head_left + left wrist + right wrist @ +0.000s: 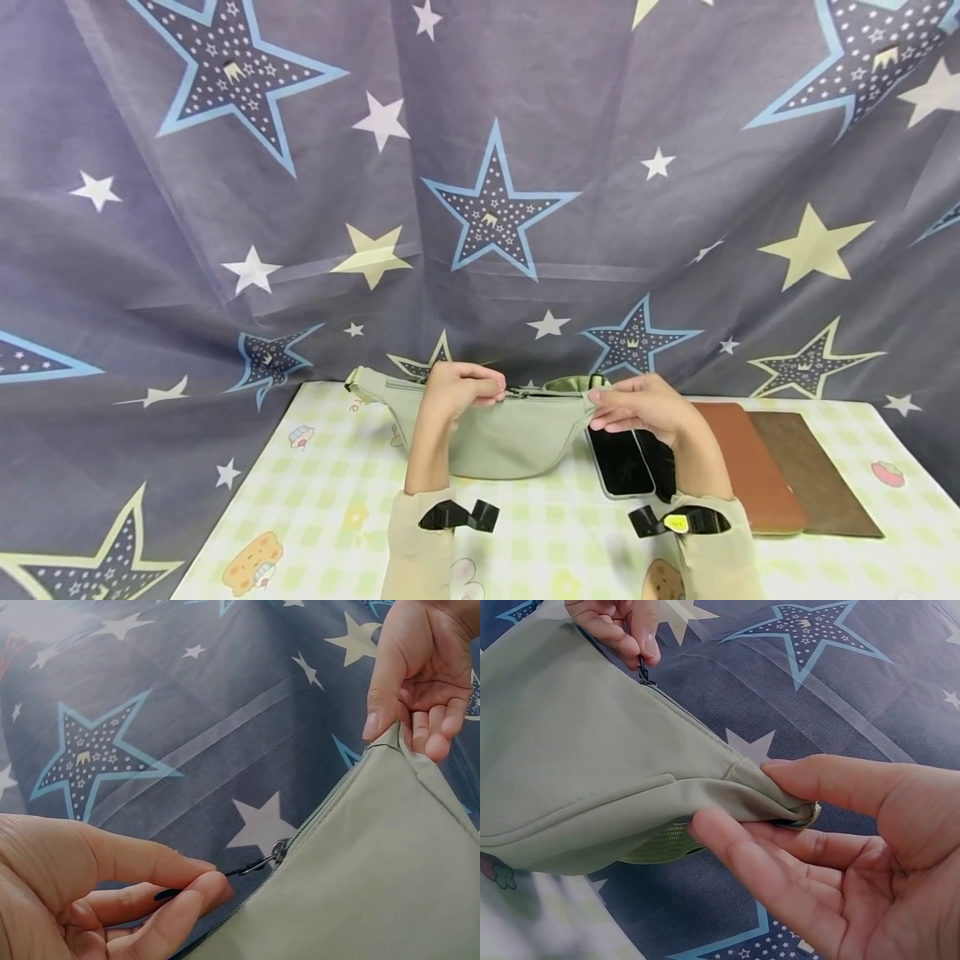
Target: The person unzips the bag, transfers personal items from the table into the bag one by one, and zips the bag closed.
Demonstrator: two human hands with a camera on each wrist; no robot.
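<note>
The sage-green bag (517, 450) stands upright near the far edge of the checked table (315, 500), its front panel facing the person; what it contains is hidden from view. The left hand (458, 392) is bent over the bag's top edge, its thumb and fingers pinching the black zipper pull (238, 871). The right hand (645, 408) reaches in from the side, thumb above and fingers beneath, gripping the bag's right end, near a phone (625, 467) lying on the table.
</note>
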